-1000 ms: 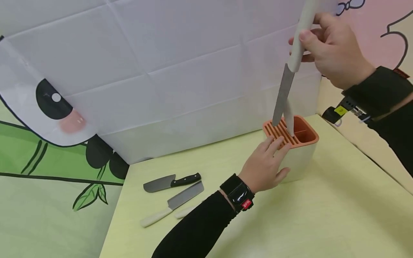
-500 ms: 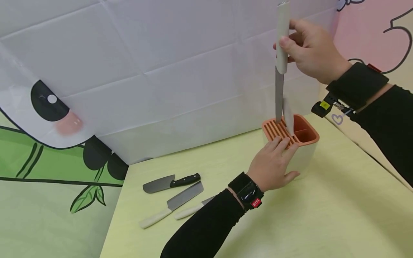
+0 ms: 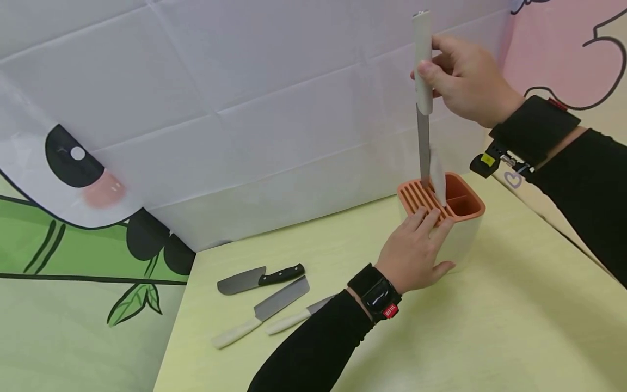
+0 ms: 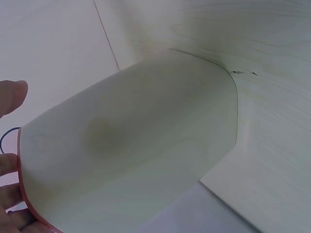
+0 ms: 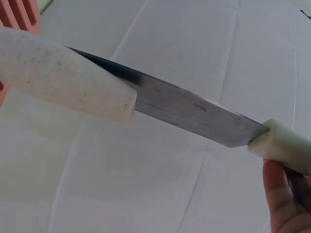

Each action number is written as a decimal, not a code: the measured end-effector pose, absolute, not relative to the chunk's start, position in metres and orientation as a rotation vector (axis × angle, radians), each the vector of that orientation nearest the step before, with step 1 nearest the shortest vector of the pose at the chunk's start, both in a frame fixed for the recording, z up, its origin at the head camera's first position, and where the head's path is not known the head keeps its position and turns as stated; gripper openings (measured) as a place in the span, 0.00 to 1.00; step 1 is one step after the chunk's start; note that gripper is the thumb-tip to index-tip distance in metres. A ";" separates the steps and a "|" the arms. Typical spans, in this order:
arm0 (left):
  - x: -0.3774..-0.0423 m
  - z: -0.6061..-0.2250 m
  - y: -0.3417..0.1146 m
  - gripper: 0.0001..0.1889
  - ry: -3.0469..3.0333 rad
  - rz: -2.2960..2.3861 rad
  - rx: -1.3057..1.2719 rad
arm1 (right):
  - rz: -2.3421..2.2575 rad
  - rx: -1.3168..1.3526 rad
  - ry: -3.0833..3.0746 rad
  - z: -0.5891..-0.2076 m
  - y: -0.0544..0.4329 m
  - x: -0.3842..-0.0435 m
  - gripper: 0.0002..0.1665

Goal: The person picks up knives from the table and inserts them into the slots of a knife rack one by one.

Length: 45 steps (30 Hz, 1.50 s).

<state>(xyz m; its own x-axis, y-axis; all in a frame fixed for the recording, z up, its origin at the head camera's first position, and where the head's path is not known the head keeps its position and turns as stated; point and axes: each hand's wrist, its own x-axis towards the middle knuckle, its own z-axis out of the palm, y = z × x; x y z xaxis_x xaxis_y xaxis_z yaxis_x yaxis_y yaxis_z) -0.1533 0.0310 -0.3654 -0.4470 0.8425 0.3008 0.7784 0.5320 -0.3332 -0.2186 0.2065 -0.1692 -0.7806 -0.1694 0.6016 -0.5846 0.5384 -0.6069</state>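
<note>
My right hand [image 3: 467, 81] pinches the pale handle of a knife [image 3: 423, 62], whose blade points down at the slotted orange top of a white knife block [image 3: 458, 239]. The blade's tip meets the slots; how deep it sits I cannot tell. Another knife's pale handle [image 3: 437, 179] sticks up from the block just beside that blade, and in the right wrist view this handle [image 5: 68, 73] partly covers the blade. My left hand [image 3: 413, 253] rests on the block's near edge, fingers extended over the orange rim. In the left wrist view the block's wall [image 4: 131, 141] fills the middle.
On the table to the left lie a black-handled knife [image 3: 262, 277], a pale-handled cleaver [image 3: 262, 313] and another pale-handled knife [image 3: 289, 322], partly hidden by the left sleeve. A white sheet [image 3: 294, 136] stands behind the table. Two open compartments [image 3: 460, 196] occupy the block's right side.
My right hand has moved left and slightly down, and the knife has gone from tilted to nearly upright over the slots. The left hand has shifted slightly right along the rim.
</note>
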 end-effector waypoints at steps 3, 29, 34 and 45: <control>-0.153 -0.366 0.031 0.45 -2.355 0.205 -1.319 | 1.111 0.608 -2.312 -0.169 0.205 -0.220 0.25; -0.151 -0.368 0.028 0.44 -2.353 0.170 -1.316 | 1.101 0.544 -2.429 -0.217 0.207 -0.235 0.25; -0.151 -0.368 0.028 0.44 -2.345 0.162 -1.320 | 1.155 0.515 -2.474 -0.230 0.209 -0.235 0.27; -0.152 -0.369 0.027 0.43 -2.329 0.179 -1.313 | 1.167 0.492 -2.525 -0.252 0.208 -0.232 0.26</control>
